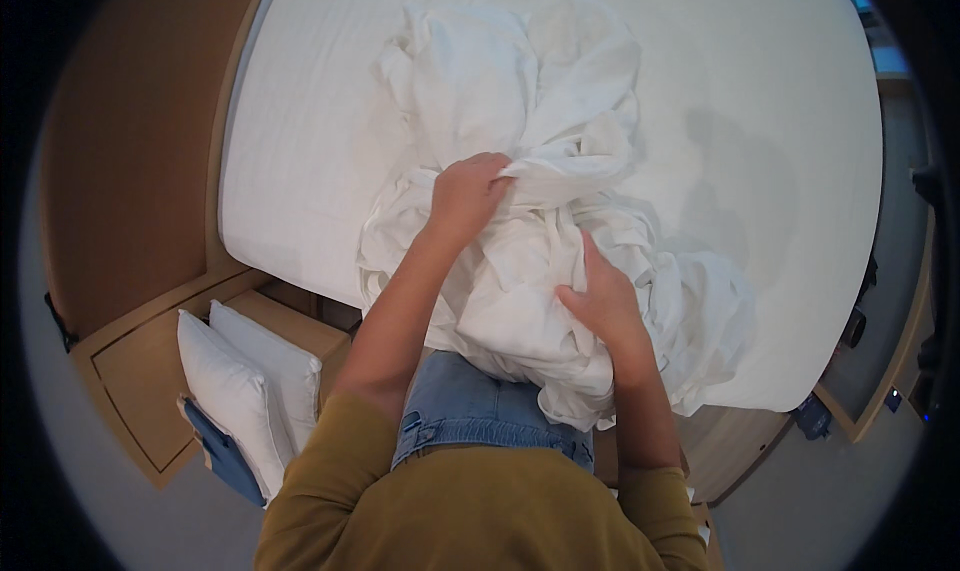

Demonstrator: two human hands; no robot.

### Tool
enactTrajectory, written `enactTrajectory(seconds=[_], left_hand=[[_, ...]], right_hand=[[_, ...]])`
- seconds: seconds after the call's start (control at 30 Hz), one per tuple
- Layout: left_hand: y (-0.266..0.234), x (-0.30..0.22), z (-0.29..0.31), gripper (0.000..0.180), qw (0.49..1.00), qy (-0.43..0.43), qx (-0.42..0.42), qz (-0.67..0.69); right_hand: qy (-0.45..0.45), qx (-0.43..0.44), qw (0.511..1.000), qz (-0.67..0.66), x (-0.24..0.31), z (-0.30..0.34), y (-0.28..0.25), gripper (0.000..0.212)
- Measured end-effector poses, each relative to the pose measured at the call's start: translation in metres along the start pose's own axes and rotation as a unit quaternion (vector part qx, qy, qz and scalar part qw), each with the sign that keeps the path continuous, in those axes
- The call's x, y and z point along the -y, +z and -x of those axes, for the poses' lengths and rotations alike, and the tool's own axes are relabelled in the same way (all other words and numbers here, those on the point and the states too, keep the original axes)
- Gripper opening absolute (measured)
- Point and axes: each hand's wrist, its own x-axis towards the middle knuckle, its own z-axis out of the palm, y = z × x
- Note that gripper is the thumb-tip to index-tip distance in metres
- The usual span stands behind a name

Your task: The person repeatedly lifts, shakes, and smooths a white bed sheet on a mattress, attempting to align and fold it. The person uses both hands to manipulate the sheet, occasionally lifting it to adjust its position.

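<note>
A large heap of crumpled white bed linen (480, 81) lies on the bed in front of me, its near folds hanging over the edge against my jeans. My left hand (469, 197) is closed on a fold near the middle of the heap, its fingertips partly hidden by cloth. Lower and to the right, my right hand (606, 299) rests on the linen with thumb and forefinger spread apart. The other fingers of that hand are hard to see. Between the two hands the fabric is bunched into creases.
The bed's white mattress (780, 71) extends beyond the heap. A brown headboard (130, 161) rises on the left. Two white pillows (235, 391) lean by a wooden bedside cabinet (285, 321), with a blue item (222, 453) beside them. A dark blue object (812, 417) stands near the right corner.
</note>
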Motion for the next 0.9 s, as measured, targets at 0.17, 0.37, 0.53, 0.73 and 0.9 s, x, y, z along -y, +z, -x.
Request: enactTrajectory(seconds=[0.17, 0.37, 0.53, 0.73, 0.9], left_hand=[[-0.033, 0.018, 0.027, 0.022, 0.872, -0.173, -0.164, 0.427], [-0.102, 0.025, 0.073, 0.021, 0.774, -0.116, -0.315, 0.537], [-0.116, 0.060, 0.113, 0.024, 0.777, -0.144, -0.348, 0.504], [-0.087, 0.118, 0.156, 0.036, 0.853, -0.381, -0.147, 0.324], [-0.068, 0.130, 0.167, 0.045, 0.934, -0.285, 0.157, 0.148]], right_hand=[[-0.064, -0.009, 0.994, -0.086, 0.008, 0.016, -0.008, 0.044], [-0.242, -0.105, 0.950, -0.167, 0.020, 0.068, -0.081, 0.027], [-0.213, -0.024, 0.963, -0.163, -0.007, 0.099, -0.120, 0.015], [0.061, 0.032, 0.997, -0.028, -0.033, 0.084, -0.090, 0.017], [-0.045, 0.052, 0.995, 0.078, -0.001, 0.055, -0.103, 0.011]])
